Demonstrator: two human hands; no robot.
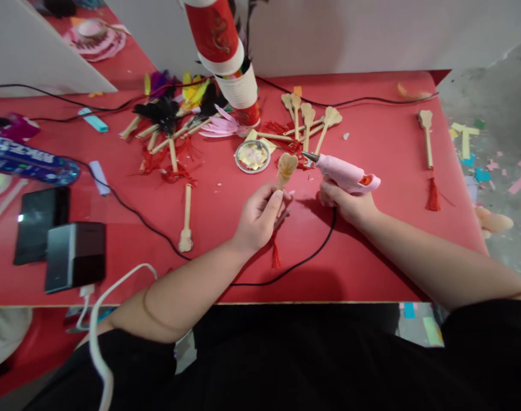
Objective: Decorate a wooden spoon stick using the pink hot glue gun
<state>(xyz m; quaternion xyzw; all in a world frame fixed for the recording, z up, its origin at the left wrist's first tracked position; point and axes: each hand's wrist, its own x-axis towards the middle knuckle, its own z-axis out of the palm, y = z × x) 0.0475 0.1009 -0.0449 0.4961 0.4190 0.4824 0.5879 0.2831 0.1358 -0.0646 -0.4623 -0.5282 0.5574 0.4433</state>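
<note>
My left hand (260, 216) is closed around the handle of a small wooden stick (287, 166) with a broad carved head, held upright, a red tassel (276, 251) hanging below it. In my right hand (343, 200) is a pink glue gun (343, 173), its metal nozzle pointing left, a little right of the stick's head. A round lid-like dish (252, 156) with a yellowish, shiny filling lies just beyond my left hand. Behind the nozzle, several similar wooden sticks (307, 123) with red tassels lie in a pile.
Stacked paper cups (238, 88) stand at the back. Feathered sticks (161, 117) lie left of them. Single sticks lie at the right (427, 137) and centre left (187, 220). A black cord (305, 260) crosses the red table (392, 251). A phone (40, 220) and dark device (74, 257) sit left.
</note>
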